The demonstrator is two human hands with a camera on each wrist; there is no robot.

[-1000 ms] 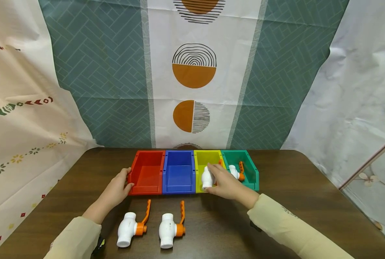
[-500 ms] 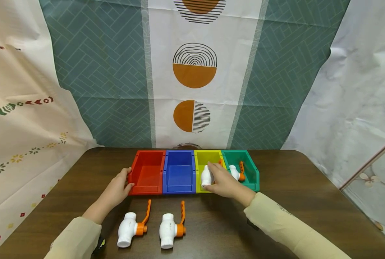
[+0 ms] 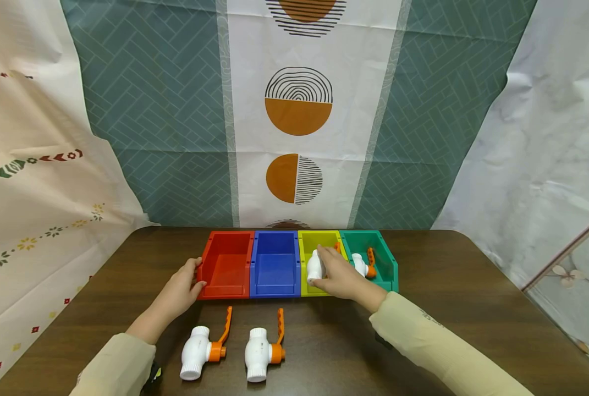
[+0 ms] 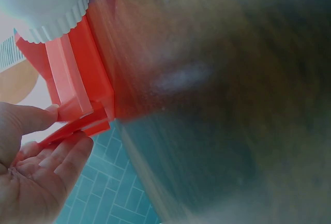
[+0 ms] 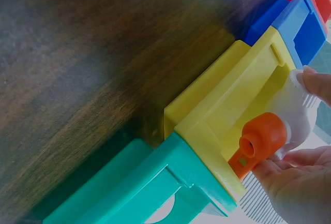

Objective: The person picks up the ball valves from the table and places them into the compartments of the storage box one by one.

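My right hand (image 3: 342, 278) holds a white ball valve (image 3: 315, 267) with an orange handle inside the yellow bin (image 3: 319, 238). In the right wrist view, thumb and fingers pinch the valve's white body (image 5: 297, 115), and its orange stem cap (image 5: 264, 135) faces the bin's front. My left hand (image 3: 176, 287) grips the left side wall of the red bin (image 3: 227, 268). The left wrist view has the thumb (image 4: 36, 118) on one side of that wall and the fingers on the other. Part of the held valve's handle is hidden behind my right hand.
A blue bin (image 3: 275, 267) stands between red and yellow, joined in one row. The green bin (image 3: 387, 269) at the right end contains another ball valve (image 3: 359, 265). Two more valves (image 3: 194, 353) lie on the brown table (image 3: 452, 308) in front. A patterned cloth (image 3: 175, 165) hangs behind.
My right hand has shifted slightly back and left, carrying the valve a little deeper into the yellow bin. The left hand keeps its grip on the red bin.
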